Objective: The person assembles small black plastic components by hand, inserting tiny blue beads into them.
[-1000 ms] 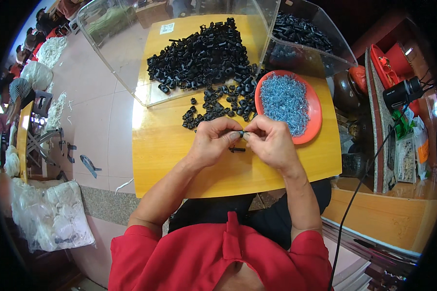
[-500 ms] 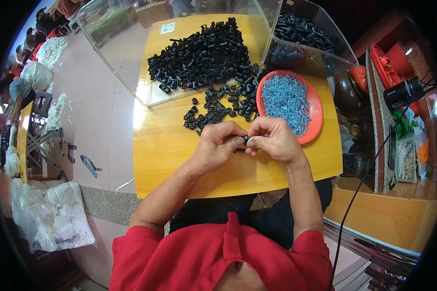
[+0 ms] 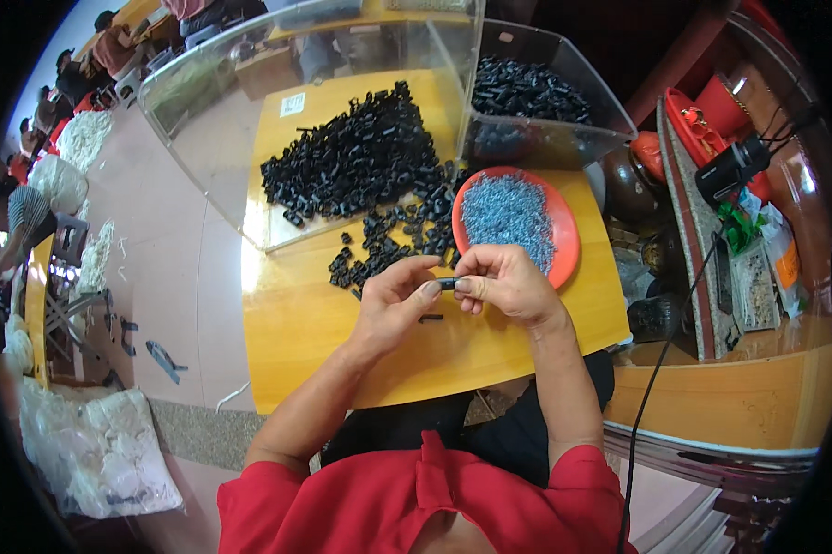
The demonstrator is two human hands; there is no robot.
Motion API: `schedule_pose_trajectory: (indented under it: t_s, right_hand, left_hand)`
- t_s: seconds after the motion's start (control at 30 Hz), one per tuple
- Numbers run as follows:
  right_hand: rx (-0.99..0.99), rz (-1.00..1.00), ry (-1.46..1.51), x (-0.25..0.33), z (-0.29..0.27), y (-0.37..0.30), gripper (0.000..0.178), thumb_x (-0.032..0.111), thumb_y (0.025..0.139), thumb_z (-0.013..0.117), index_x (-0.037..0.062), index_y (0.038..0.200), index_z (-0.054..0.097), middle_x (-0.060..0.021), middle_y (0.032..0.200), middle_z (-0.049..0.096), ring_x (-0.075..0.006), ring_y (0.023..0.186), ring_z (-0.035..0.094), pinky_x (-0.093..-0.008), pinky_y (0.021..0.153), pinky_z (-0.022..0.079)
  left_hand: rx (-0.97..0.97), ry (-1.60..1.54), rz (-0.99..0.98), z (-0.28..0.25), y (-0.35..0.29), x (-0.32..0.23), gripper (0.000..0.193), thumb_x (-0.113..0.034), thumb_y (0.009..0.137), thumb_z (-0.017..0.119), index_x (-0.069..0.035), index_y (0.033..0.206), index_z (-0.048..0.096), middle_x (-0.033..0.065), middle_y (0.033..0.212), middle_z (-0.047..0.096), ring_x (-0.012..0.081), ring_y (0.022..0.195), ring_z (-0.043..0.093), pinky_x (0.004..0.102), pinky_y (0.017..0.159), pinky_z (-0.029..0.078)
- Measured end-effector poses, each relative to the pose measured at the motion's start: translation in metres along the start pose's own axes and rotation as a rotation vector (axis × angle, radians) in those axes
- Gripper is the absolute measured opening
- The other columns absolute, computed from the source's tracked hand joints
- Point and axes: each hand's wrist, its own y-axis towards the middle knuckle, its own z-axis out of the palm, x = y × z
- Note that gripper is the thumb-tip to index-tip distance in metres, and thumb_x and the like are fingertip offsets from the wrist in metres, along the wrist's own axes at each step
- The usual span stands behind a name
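Between my two hands, over the near part of the yellow table (image 3: 323, 369), is a small black tube-shaped plastic piece (image 3: 447, 283). My left hand (image 3: 393, 305) pinches its left end with thumb and forefinger. The other end is between the thumb and fingers of my right hand (image 3: 513, 286), which covers part of it. A thin black piece (image 3: 430, 319) lies on the table just below the fingers. Beyond my left hand are loose small black plastic parts (image 3: 370, 249). Close behind my right hand stands a red plate (image 3: 568, 245) of tiny shiny bluish-clear pieces (image 3: 508, 217).
A clear plastic bin (image 3: 194, 175) lies tipped toward me with a heap of black parts (image 3: 351, 152). Behind the plate, another clear bin (image 3: 600, 125) holds more. A black cable (image 3: 656, 397) runs down at the right. Stuffed clear bags (image 3: 102, 452) lie at the left.
The view has shifted, so the table and bins sit lower and further left. My hands have drawn slightly apart, and more of the black piece shows between them.
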Motion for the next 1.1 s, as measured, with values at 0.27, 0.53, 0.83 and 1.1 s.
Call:
schedule_pose_trajectory:
  t_s: [0.27,0.53,0.83,1.1]
  right_hand:
    - [-0.503,-0.519,0.190,0.089,-0.077,0.052,0.018,0.012,0.089,0.059,-0.0042,0.095,0.060,-0.0115,0.082,0.063,-0.0150,0.070,0.062,-0.0236,0.063,0.052]
    - [-0.717,-0.378,-0.255,0.019,-0.049,0.000,0.017,0.007,0.090,0.055,-0.0040,0.102,0.057,-0.0094,0.084,0.063,-0.0116,0.067,0.060,-0.0227,0.055,0.049]
    - [-0.648,-0.420,-0.586,-0.083,0.045,-0.072,0.005,0.004,0.082,0.058,-0.0003,0.084,0.060,-0.0145,0.070,0.060,-0.0244,0.061,0.060,-0.0340,0.056,0.046]
    - [-0.595,-0.405,-0.693,-0.095,0.044,-0.069,0.008,0.002,0.079,0.060,-0.0002,0.086,0.061,-0.0184,0.077,0.061,-0.0353,0.072,0.061,-0.0398,0.063,0.048]
  left_hand:
    - [0.004,0.084,0.010,-0.003,-0.001,0.011,0.035,-0.012,0.086,0.065,0.005,0.113,0.053,0.0009,0.086,0.056,0.0069,0.078,0.052,0.0226,0.068,0.043]
    - [0.035,0.160,0.076,-0.001,-0.002,0.017,0.029,-0.007,0.083,0.065,0.005,0.108,0.057,0.0028,0.081,0.059,0.0079,0.071,0.054,0.0232,0.062,0.046]
    - [0.022,0.559,0.462,0.012,-0.003,0.003,0.017,0.000,0.079,0.064,0.003,0.095,0.061,0.0094,0.077,0.061,0.0124,0.065,0.060,0.0255,0.058,0.048]
    - [0.427,0.710,0.700,0.046,-0.057,-0.083,0.027,-0.008,0.071,0.067,-0.001,0.096,0.059,0.0141,0.095,0.058,0.0322,0.093,0.055,0.0402,0.082,0.043]
